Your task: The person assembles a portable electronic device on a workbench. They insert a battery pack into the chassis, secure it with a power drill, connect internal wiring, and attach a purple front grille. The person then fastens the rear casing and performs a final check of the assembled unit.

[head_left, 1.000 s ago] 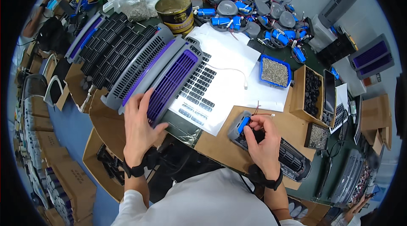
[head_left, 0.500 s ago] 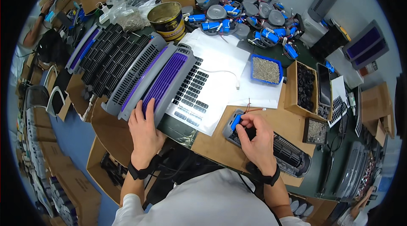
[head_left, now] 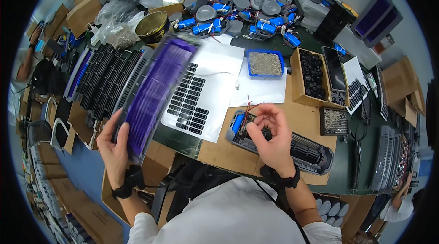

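Observation:
My left hand (head_left: 114,150) grips the lower end of a long grey cover with a purple slatted panel (head_left: 157,84). The cover is raised and tilted, slightly blurred. My right hand (head_left: 274,136) hovers over an opened grey housing (head_left: 311,155) on a cardboard sheet (head_left: 283,100). Its fingers are loosely curled, with thumb and forefinger apart and nothing visible between them. Inside the housing's left end lies a blue battery pack (head_left: 238,123), and thin red wires (head_left: 248,103) stick up beside the right fingertips. A dark ribbed roller (head_left: 306,150) fills the right part.
Stacked grey and black covers (head_left: 107,79) stand left. A sheet of black stickers (head_left: 187,102) lies mid-table. Behind are a tin (head_left: 152,26), a blue tray of small metal parts (head_left: 265,63) and a heap of grey discs with blue batteries (head_left: 240,4). A box of black parts (head_left: 315,77) sits right.
My left hand has lifted the purple-panelled cover off the stack and drawn it nearer. My right hand has moved off the blue battery pack, and its fingers have parted. The view has shifted.

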### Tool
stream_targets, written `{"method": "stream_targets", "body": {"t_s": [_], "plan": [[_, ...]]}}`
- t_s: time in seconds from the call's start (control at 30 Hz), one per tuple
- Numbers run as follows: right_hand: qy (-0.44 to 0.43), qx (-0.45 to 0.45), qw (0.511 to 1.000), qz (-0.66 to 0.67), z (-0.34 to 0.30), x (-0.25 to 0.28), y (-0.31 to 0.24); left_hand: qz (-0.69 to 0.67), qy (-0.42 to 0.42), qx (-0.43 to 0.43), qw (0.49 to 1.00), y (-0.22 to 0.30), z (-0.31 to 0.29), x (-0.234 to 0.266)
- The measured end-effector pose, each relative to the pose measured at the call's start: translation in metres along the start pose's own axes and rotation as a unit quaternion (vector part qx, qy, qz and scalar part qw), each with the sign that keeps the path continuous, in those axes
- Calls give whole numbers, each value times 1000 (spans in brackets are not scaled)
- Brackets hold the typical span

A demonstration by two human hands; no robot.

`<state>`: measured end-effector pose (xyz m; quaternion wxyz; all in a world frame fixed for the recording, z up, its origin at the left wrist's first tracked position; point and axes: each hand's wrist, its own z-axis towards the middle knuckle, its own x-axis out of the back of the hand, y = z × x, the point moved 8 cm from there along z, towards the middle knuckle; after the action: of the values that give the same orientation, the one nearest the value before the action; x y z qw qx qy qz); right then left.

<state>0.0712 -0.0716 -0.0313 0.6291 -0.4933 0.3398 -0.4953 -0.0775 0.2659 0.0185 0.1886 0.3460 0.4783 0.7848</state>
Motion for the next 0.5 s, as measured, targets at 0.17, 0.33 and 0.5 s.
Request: {"method": "stream_targets", "body": {"t_s": [0.17,0.33,0.5], "plan": [[-101,-93,969,203,5,4,-11,-21,-274,-73,959,37,-14,-38],[-32,-163,940,297,-5,18,-2,-470,-210,121,849,12,-25,-66],[-84,-118,967,208,-22,-28,-16,-521,-222,78,820,49,-64,-162]]}}
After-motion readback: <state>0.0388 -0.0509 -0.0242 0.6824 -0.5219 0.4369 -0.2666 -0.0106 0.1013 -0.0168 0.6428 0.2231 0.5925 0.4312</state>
